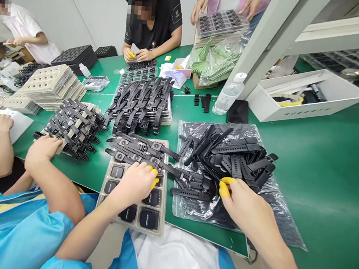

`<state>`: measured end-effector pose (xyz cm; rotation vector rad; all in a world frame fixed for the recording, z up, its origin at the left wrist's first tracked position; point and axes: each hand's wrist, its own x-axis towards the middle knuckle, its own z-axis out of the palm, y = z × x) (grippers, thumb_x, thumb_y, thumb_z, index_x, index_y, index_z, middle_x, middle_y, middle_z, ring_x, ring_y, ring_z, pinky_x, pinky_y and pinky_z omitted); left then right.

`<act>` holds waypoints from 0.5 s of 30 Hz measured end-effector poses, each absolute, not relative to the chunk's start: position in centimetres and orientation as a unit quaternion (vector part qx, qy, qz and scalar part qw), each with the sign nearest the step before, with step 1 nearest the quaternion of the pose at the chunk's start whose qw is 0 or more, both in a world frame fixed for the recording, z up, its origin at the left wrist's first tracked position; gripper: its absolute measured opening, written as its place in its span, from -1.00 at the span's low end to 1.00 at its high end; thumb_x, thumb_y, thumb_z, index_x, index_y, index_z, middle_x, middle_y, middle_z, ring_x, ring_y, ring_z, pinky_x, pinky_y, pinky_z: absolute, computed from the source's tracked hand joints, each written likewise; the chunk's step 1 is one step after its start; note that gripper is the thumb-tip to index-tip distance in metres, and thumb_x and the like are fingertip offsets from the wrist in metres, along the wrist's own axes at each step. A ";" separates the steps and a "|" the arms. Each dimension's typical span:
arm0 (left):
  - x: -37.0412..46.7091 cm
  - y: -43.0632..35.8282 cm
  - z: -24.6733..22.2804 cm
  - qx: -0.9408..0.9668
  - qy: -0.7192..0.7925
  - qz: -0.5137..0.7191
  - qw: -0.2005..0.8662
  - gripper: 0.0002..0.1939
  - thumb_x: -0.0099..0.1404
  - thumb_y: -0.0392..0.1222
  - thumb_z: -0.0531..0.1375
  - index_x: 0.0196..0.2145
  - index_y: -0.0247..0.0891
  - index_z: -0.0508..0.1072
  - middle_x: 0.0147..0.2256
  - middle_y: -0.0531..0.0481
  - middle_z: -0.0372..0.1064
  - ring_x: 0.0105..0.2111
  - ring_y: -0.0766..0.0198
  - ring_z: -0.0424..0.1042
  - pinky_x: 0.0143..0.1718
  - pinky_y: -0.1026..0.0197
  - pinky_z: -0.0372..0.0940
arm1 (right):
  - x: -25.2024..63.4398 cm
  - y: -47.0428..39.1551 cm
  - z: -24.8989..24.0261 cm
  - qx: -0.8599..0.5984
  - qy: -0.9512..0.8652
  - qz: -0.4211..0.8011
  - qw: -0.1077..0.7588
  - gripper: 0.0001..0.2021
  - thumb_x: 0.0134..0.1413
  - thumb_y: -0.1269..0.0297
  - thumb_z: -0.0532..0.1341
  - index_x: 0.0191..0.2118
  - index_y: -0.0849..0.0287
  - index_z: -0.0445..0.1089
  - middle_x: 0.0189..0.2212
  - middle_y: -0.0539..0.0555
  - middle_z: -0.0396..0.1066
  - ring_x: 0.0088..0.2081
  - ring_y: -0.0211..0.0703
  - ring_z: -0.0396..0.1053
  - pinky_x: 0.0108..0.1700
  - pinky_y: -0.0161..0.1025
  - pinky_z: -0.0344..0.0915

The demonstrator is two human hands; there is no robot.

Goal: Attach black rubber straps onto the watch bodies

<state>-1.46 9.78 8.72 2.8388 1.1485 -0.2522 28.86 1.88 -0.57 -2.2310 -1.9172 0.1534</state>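
Observation:
My left hand (140,180), with yellow finger covers, is closed over the middle of a plastic tray (163,211); what its fingertips grip is hidden. In that tray's near cells sit square black watch bodies (149,218). Across its far rows lie watches with black straps (138,145). To the right, my right hand (249,202), also in yellow finger covers, pinches a black watch strap (215,183) at the near edge of a loose strap pile (237,157). This pile rests on a clear plastic bag (187,211) holding more dark pieces.
Beyond the tray stands a stack of strapped watches (141,101). Left of it, a neighbour's hand (43,151) touches another watch tray (75,126). A water bottle (229,95), black phone-like slab (238,112) and white box (313,98) stand beyond the bag. Co-workers sit and stand opposite.

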 end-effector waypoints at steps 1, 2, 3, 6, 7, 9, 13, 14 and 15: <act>-1.5 9.9 9.3 0.922 0.378 -0.059 0.054 -0.90 0.45 -0.26 0.14 -0.23 -0.26 0.45 -0.31 -0.16 0.46 -0.23 0.01 0.45 -0.21 0.02 0.35 | 28.8 1.9 -0.5 -0.752 -0.650 0.046 0.098 -0.74 0.38 0.26 0.05 -0.18 0.14 0.49 -0.16 0.17 0.60 -0.49 -0.03 0.50 -0.48 -0.12 0.26; -1.5 9.9 9.8 0.918 0.387 -0.030 0.077 -0.90 0.47 -0.24 0.13 -0.19 -0.25 0.44 -0.30 -0.14 0.47 -0.24 0.03 0.46 -0.21 0.04 0.36 | 28.8 1.9 -0.5 -0.750 -0.653 0.042 0.099 -0.74 0.39 0.26 0.03 -0.14 0.14 0.48 -0.15 0.17 0.60 -0.46 -0.01 0.52 -0.47 -0.13 0.27; -1.5 9.9 10.1 0.911 0.400 0.001 0.102 -0.88 0.49 -0.21 0.11 -0.13 -0.24 0.43 -0.27 -0.14 0.48 -0.25 0.05 0.48 -0.21 0.06 0.37 | 28.8 1.9 -0.5 -0.746 -0.657 0.042 0.099 -0.73 0.40 0.26 0.02 -0.12 0.14 0.47 -0.15 0.18 0.60 -0.44 0.00 0.54 -0.47 -0.13 0.29; -1.0 9.8 9.5 0.875 0.434 0.074 0.200 -0.82 0.49 -0.16 0.10 -0.01 -0.21 0.39 -0.21 -0.13 0.50 -0.26 0.07 0.53 -0.22 0.09 0.41 | 29.1 1.8 -0.5 -0.724 -0.682 0.062 0.089 -0.74 0.39 0.27 0.01 -0.11 0.15 0.44 -0.11 0.19 0.57 -0.43 -0.01 0.54 -0.47 -0.13 0.31; -0.7 9.8 8.8 0.862 0.439 0.090 0.237 -0.81 0.49 -0.16 0.10 0.01 -0.20 0.37 -0.19 -0.13 0.51 -0.25 0.07 0.55 -0.21 0.09 0.42 | 29.2 1.7 -0.4 -0.714 -0.690 0.074 0.091 -0.75 0.38 0.27 0.02 -0.11 0.15 0.44 -0.10 0.19 0.56 -0.44 -0.01 0.54 -0.48 -0.13 0.31; -0.1 9.8 7.3 0.838 0.437 0.117 0.306 -0.79 0.48 -0.19 0.09 0.03 -0.22 0.34 -0.15 -0.16 0.52 -0.21 0.05 0.58 -0.17 0.07 0.46 | 29.6 1.4 0.0 -0.699 -0.697 0.096 0.126 -0.77 0.36 0.26 0.04 -0.10 0.13 0.43 -0.10 0.18 0.54 -0.44 -0.03 0.52 -0.49 -0.13 0.32; 1.1 9.6 4.8 0.785 0.416 0.169 0.427 -0.70 0.52 -0.20 0.05 0.16 -0.23 0.21 -0.03 -0.23 0.51 -0.02 0.05 0.57 0.01 -0.01 0.48 | 29.5 0.8 1.9 -0.677 -0.639 0.103 0.351 -0.84 0.34 0.21 0.16 -0.05 0.08 0.42 -0.08 0.21 0.49 -0.27 0.04 0.53 -0.30 -0.08 0.44; 1.3 9.5 4.6 0.775 0.408 0.175 0.450 -0.67 0.53 -0.17 0.05 0.19 -0.23 0.19 0.00 -0.24 0.50 0.00 0.05 0.56 0.04 -0.03 0.48 | 29.2 0.6 2.5 -0.667 -0.608 0.100 0.419 -0.85 0.32 0.22 0.20 -0.05 0.06 0.42 -0.06 0.23 0.48 -0.19 0.09 0.52 -0.21 -0.02 0.46; 1.4 9.4 4.4 0.767 0.399 0.181 0.469 -0.65 0.54 -0.15 0.06 0.21 -0.22 0.17 0.04 -0.25 0.49 0.03 0.05 0.56 0.07 -0.05 0.48 | 28.6 0.5 3.0 -0.652 -0.577 0.110 0.479 -0.85 0.32 0.22 0.22 -0.05 0.05 0.42 -0.04 0.25 0.48 -0.12 0.14 0.51 -0.11 0.05 0.46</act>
